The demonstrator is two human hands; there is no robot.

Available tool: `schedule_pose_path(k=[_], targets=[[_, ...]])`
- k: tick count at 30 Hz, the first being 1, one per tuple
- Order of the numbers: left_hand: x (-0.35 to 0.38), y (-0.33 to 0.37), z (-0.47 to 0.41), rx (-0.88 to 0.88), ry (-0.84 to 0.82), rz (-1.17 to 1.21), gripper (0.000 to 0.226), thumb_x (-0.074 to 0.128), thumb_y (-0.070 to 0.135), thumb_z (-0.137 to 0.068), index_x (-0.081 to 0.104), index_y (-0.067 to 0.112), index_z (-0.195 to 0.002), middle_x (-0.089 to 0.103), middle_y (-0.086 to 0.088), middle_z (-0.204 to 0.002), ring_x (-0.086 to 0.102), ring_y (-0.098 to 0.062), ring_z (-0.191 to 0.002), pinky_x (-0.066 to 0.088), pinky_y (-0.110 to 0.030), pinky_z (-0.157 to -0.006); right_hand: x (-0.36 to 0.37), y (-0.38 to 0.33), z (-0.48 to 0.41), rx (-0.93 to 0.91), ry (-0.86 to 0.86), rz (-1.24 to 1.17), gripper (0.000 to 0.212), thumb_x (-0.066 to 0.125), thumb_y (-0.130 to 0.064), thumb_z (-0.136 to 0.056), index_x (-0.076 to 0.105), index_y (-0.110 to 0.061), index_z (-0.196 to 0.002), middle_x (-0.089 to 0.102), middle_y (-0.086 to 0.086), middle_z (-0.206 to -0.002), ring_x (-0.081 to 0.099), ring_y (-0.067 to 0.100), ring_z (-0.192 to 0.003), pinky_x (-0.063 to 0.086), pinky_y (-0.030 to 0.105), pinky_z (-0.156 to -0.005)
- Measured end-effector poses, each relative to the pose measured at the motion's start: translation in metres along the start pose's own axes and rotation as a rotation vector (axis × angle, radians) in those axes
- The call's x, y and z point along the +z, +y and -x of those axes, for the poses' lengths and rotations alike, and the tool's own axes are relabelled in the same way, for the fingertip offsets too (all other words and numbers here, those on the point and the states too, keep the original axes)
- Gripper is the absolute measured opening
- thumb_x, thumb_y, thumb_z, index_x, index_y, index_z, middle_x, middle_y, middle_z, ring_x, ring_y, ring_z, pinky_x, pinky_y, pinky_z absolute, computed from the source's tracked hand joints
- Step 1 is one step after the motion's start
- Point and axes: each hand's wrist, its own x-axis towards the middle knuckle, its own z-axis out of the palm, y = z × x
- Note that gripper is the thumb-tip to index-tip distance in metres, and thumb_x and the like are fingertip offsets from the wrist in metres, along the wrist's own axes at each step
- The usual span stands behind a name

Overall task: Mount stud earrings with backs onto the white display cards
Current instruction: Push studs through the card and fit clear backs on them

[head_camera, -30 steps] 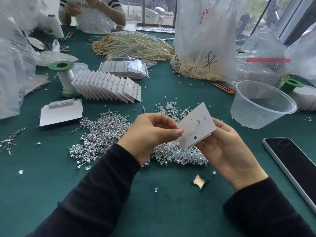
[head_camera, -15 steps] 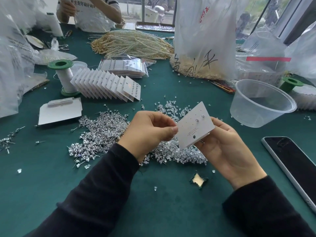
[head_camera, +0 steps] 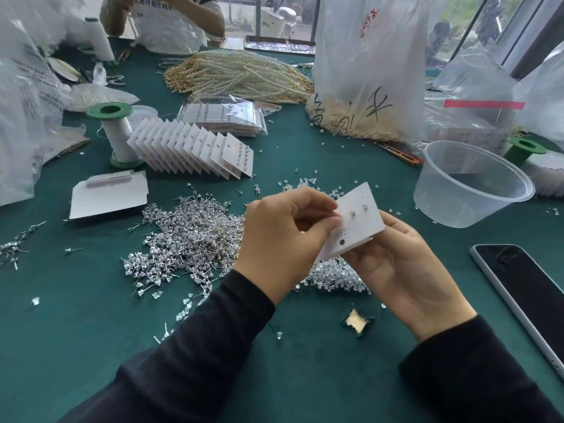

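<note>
White display card (head_camera: 363, 227): tilted, held above the green table (head_camera: 305, 377), two studs (head_camera: 352, 213) seated in it. Left hand (head_camera: 283, 236) pinches its left edge; right hand (head_camera: 403, 270) grips it from beneath, fingers curled behind. Loose stud earrings (head_camera: 189, 239) heaped at left; clear backs (head_camera: 335, 280) under the card. Filled cards (head_camera: 195, 151) in a row, far left. Plastic tub (head_camera: 470, 184) at right.

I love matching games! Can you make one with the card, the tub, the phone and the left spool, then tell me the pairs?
Things: 1 display card; 2 plastic tub; 3 phone; 4 left spool.
Clues: A green ends, upright; B see-through; C held by the left hand and right hand; D dark screen, lying flat.
Pairs: 1-C, 2-B, 3-D, 4-A.
</note>
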Motion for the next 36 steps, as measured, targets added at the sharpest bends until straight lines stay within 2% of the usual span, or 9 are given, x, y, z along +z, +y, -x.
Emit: schedule_pose_path(k=[9,14,17,20,23,25,29,32,36], targets=[[0.002,-0.002,0.000,0.079,0.085,-0.036,0.014,0.074,0.001,-0.069,0.072,0.012,-0.076,0.069,0.010,-0.070,0.067,0.001,-0.067,0.056,-0.021,-0.067,0.001,0.002,0.000,0.017,0.011,-0.011,0.034,0.057,-0.004,-0.071,0.061,0.010,-0.101,0.067,0.021,-0.095,0.066,0.027,-0.086,0.052,0.040,-0.090],[0.001,0.000,0.001,0.149,0.102,-0.117,0.012,0.073,0.001,-0.070,0.072,0.010,-0.077,0.069,0.009,-0.073,0.067,0.000,-0.068,0.055,-0.018,-0.067,0.001,0.003,0.000,0.014,0.012,0.004,0.031,0.058,-0.003,-0.072,0.064,0.010,-0.099,0.068,0.021,-0.095,0.067,0.028,-0.087,0.054,0.039,-0.087],[0.000,0.000,0.002,0.275,0.089,-0.233,0.010,0.070,0.005,-0.073,0.073,0.009,-0.082,0.073,0.001,-0.077,0.068,-0.012,-0.068,0.054,-0.027,-0.066,0.002,0.003,0.001,0.005,0.005,-0.017,0.025,0.059,-0.003,-0.071,0.068,0.006,-0.092,0.070,0.018,-0.091,0.068,0.025,-0.083,0.056,0.034,-0.081],[0.002,0.000,0.004,0.444,0.006,-0.461,0.022,0.064,0.018,-0.080,0.071,0.005,-0.096,0.073,-0.008,-0.082,0.067,-0.024,-0.074,0.049,-0.031,-0.070,0.002,0.002,0.001,-0.008,0.032,-0.050,0.026,0.060,-0.005,-0.070,0.066,0.005,-0.094,0.071,0.017,-0.089,0.069,0.024,-0.083,0.056,0.031,-0.078],[0.003,-0.001,0.006,0.490,-0.106,-0.546,0.050,0.066,0.038,-0.075,0.065,0.000,-0.108,0.072,-0.008,-0.086,0.064,-0.023,-0.075,0.046,-0.028,-0.074,0.000,0.002,0.000,-0.025,0.078,-0.057,0.022,0.060,-0.006,-0.073,0.064,0.004,-0.093,0.069,0.018,-0.089,0.067,0.026,-0.083,0.055,0.032,-0.082],[0.004,-0.002,0.006,0.507,-0.098,-0.561,0.043,0.070,0.025,-0.073,0.064,0.001,-0.109,0.073,-0.007,-0.086,0.064,-0.023,-0.070,0.048,-0.028,-0.071,0.000,0.002,0.000,-0.064,0.068,-0.055,0.018,0.059,-0.004,-0.075,0.063,0.003,-0.091,0.070,0.016,-0.083,0.067,0.024,-0.077,0.055,0.032,-0.079],[0.005,0.000,0.005,0.290,0.027,-0.307,0.026,0.058,0.009,-0.076,0.068,0.012,-0.100,0.071,-0.004,-0.074,0.060,-0.020,-0.053,0.049,-0.031,-0.057,0.003,0.007,0.000,-0.261,0.082,0.145,0.013,0.064,-0.003,-0.074,0.063,-0.003,-0.087,0.070,0.010,-0.079,0.065,0.023,-0.075,0.055,0.033,-0.079],[0.006,0.002,0.004,0.097,-0.025,-0.071,0.033,0.055,0.013,-0.073,0.065,0.025,-0.101,0.071,-0.007,-0.081,0.063,-0.027,-0.066,0.051,-0.038,-0.054,0.006,0.014,0.001,-0.529,0.191,0.628,0.020,0.067,0.005,-0.078,0.064,-0.014,-0.082,0.069,0.000,-0.077,0.065,0.011,-0.074,0.052,0.022,-0.073],[0.007,0.003,0.004,-0.021,-0.063,0.064,0.027,0.057,0.016,-0.068,0.063,0.039,-0.080,0.069,0.013,-0.077,0.066,-0.012,-0.078,0.054,-0.030,-0.063,0.009,0.019,0.000,-0.728,0.280,0.886,0.016,0.062,0.000,-0.079,0.061,-0.016,-0.082,0.062,0.004,-0.081,0.062,0.013,-0.075,0.050,0.022,-0.071]])
